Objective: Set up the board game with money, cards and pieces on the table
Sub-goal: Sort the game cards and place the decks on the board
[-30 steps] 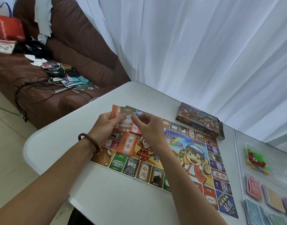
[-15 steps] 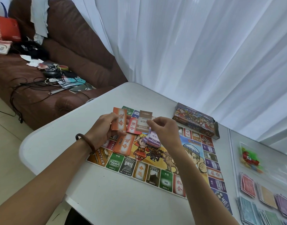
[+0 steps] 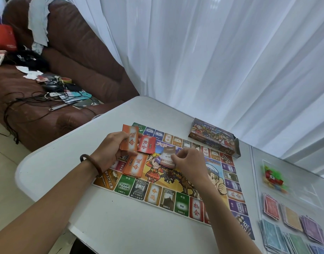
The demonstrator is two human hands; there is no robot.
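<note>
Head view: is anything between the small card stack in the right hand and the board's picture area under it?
Nothing visible. The right hand pinches the card stack just over the board; the orange pile lies apart to its left. The spot under the hand is hidden.

This looks like a home living room. A brown leather sofa (image 3: 88, 57) stands along the left, strewn with everyday clutter: a red paper bag (image 3: 3, 37), tangled black cables (image 3: 20, 99), scraps of white paper (image 3: 31, 73) and a pale cloth (image 3: 38, 24) draped over its backrest. Floor-length white sheer curtains (image 3: 212, 61) cover what is probably a window. The pale glossy tiled floor (image 3: 2, 162) shows at the left. A white round-cornered plastic bench (image 3: 121, 226) carries a colourful printed paper game board (image 3: 157, 193).
</note>
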